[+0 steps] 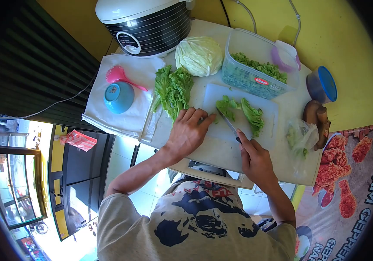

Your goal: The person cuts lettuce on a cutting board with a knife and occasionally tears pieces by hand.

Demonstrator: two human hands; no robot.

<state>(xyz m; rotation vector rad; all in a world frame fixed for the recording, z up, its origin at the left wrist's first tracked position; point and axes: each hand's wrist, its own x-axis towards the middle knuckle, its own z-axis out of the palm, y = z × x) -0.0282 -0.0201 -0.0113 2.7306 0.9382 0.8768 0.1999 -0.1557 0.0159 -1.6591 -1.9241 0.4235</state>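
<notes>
My right hand (258,160) is wrapped round the dark handle of a knife (228,122). Its blade slants over the white cutting board (264,134), with the tip by a cut piece of lettuce (226,104). To the right of the blade lies a longer lettuce leaf (252,116). My left hand (190,132) is at the board's left edge, fingers curled and closed; what they hold, if anything, is hidden. Just beyond its knuckles lies a bunch of lettuce (173,88) on the table.
A cabbage (199,55) and a clear container (256,85) of cut greens stand behind the board. At back left is a rice cooker (151,30). A blue bowl (119,97) and pink ladle (121,76) lie left. A plastic bag (301,138) and blue-lidded tub (321,85) are right.
</notes>
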